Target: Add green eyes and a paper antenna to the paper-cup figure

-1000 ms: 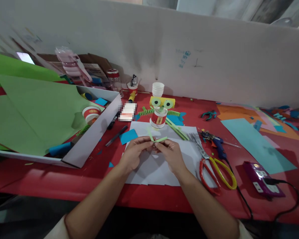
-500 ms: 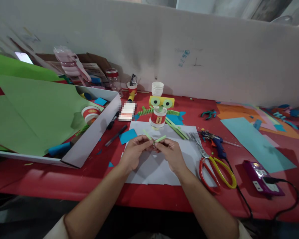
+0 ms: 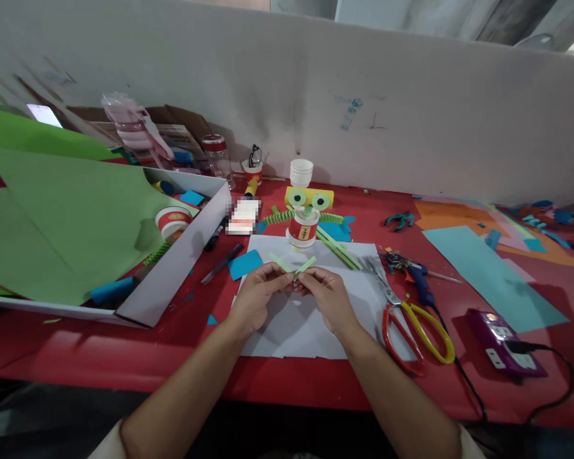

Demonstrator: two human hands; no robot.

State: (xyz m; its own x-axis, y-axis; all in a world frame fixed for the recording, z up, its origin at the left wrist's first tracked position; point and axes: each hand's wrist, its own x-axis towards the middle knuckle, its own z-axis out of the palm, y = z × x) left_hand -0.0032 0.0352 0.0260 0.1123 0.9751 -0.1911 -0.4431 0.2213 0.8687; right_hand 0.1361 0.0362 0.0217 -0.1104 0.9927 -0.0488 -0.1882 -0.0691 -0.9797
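My left hand (image 3: pixel 257 298) and my right hand (image 3: pixel 328 299) meet over a white paper sheet (image 3: pixel 296 325) and pinch two crossed light green paper strips (image 3: pixel 293 264) between their fingertips. The free ends of the strips stick up and outward in a V. Just beyond the hands stands a paper-cup figure (image 3: pixel 303 226) with green folded spring arms and a yellow head with two round eyes (image 3: pixel 309 198). More green strips (image 3: pixel 338 248) lie to its right on the sheet.
Red-and-yellow scissors (image 3: pixel 414 325) and a blue glue gun (image 3: pixel 418 280) lie right of the sheet, with a purple power strip (image 3: pixel 500 342) further right. A white box (image 3: pixel 172 271) with green paper (image 3: pixel 67 217) fills the left. Pens (image 3: pixel 222 260), cups (image 3: pixel 301 172), blue and orange paper surround.
The strip ends have shifted slightly as my fingers fold them; the left end has tipped lower and further left. My hands stay in the same place.
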